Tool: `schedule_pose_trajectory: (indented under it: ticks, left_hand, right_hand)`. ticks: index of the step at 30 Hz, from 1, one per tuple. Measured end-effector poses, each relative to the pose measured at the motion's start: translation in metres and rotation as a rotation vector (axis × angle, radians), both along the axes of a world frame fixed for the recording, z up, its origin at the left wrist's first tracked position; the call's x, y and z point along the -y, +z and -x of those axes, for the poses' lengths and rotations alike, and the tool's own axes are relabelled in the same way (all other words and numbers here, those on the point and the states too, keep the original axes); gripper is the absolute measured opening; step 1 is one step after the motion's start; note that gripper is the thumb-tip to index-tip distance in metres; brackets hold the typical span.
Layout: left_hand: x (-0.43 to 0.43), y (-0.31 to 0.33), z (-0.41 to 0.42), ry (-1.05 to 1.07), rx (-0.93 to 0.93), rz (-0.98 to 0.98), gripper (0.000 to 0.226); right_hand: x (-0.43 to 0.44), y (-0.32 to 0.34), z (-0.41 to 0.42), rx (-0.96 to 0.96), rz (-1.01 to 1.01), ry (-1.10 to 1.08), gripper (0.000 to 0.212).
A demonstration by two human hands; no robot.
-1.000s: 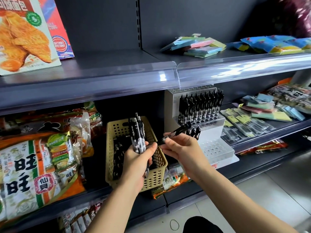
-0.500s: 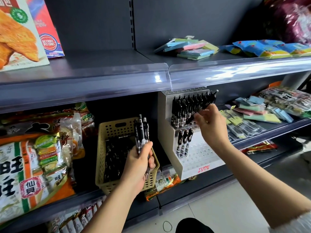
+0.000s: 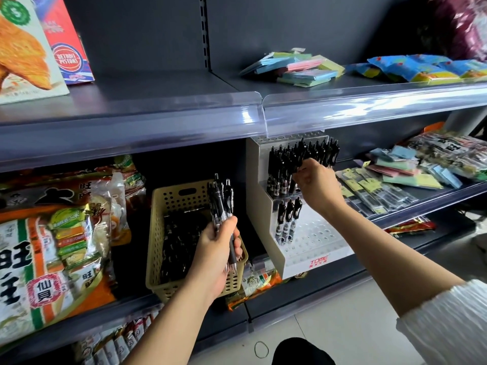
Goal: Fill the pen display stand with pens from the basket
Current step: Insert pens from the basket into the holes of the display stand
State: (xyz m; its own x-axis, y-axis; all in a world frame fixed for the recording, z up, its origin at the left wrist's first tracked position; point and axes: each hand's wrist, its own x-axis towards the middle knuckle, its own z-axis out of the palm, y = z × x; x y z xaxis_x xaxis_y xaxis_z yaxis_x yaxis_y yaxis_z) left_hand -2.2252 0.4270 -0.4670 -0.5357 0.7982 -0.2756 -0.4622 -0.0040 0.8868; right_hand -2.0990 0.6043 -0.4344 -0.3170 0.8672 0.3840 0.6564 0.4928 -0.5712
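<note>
Reading "DETROIT PISTONS" on a red box (image 3: 67, 59) upper left. Below it, the left hand (image 3: 216, 251) grips a bunch of pens (image 3: 221, 201) upright before the basket (image 3: 168, 204). The right hand (image 3: 316, 183) pinches a pen (image 3: 300, 160) in the top row of the "TOME" stand (image 3: 313, 243).

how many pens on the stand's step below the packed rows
3, side by side by the left wall of the pen display stand: left pen, middle pen, right pen. The right hand covers part of that row, so more may be hidden.
</note>
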Motion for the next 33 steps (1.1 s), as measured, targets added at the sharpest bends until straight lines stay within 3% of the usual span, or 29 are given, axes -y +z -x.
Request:
schedule_pose_trajectory:
  ticks: [7, 16, 21, 26, 33]
  left_hand:
    - [0.001, 0.000, 0.003, 0.036, 0.042, 0.002, 0.011]
    - [0.001, 0.000, 0.001, 0.011, 0.044, -0.004, 0.013]
    - [0.001, 0.000, -0.003, -0.005, 0.022, -0.017, 0.019]
    - [-0.001, -0.003, -0.008, -0.047, -0.025, -0.020, 0.020]
    - [-0.001, -0.004, -0.015, -0.071, -0.095, -0.021, 0.017]
  right_hand:
    - [-0.005, -0.008, 0.000, 0.091, 0.077, 0.023, 0.008]
    - [-0.012, -0.010, -0.003, 0.111, 0.079, -0.026, 0.022]
    - [0.009, -0.008, -0.011, -0.139, 0.044, -0.111, 0.005]
    - [0.062, -0.011, -0.009, -0.318, 0.447, 0.220, 0.007]
    - [0.092, -0.013, 0.007, -0.458, 0.721, 0.434, 0.010]
